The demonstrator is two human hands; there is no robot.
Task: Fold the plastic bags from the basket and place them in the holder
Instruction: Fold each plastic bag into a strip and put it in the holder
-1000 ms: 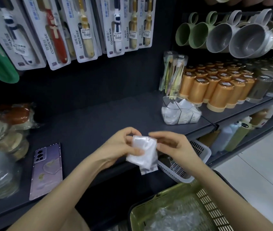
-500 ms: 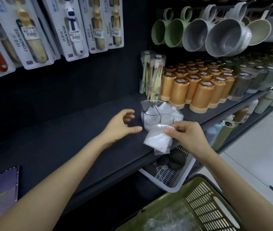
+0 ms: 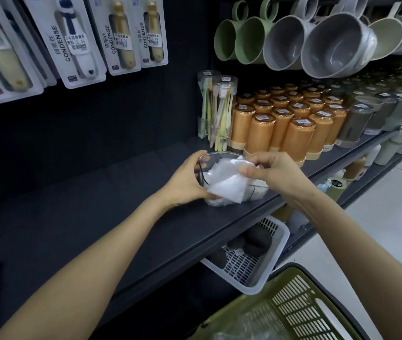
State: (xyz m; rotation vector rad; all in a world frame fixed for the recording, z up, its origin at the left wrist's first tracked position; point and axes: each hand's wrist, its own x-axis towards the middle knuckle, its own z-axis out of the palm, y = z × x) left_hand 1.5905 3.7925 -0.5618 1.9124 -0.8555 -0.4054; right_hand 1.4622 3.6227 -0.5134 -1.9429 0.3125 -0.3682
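Clear hard plastic forms the holder [image 3: 203, 165], a small rounded tub with thin inner dividers that stands near the front edge of a matt black shelf [image 3: 97, 217]. The left hand [image 3: 185, 184] grips the holder's left wall, fingers curled over the rim and thumb low on the near side. The right hand [image 3: 277, 173] pinches the folded bag [image 3: 227, 184] between thumb and fingertips. The bag is a crinkled, milky-white, roughly square wad of thin film. It lies across the holder's open top, and its lower corner hangs in front of the near wall. How far it sits inside cannot be told. More white film shows through the holder's clear wall on the right.

Behind the holder stand two tall see-through tubes of pastel toothbrushes [image 3: 219, 109]. Beside them are rows of glossy orange cylinders [image 3: 281, 128] with stickers on top. Above hang green and grey mugs [image 3: 293, 42], and to the left are carded blister packs [image 3: 77, 40].

Under the shelf, a white slatted tray [image 3: 281, 244] holds dark rounded lumps. At the bottom right is the green basket [image 3: 300, 305], made of olive lattice plastic, with loose bags [image 3: 249, 326] of wrinkled clear film inside.
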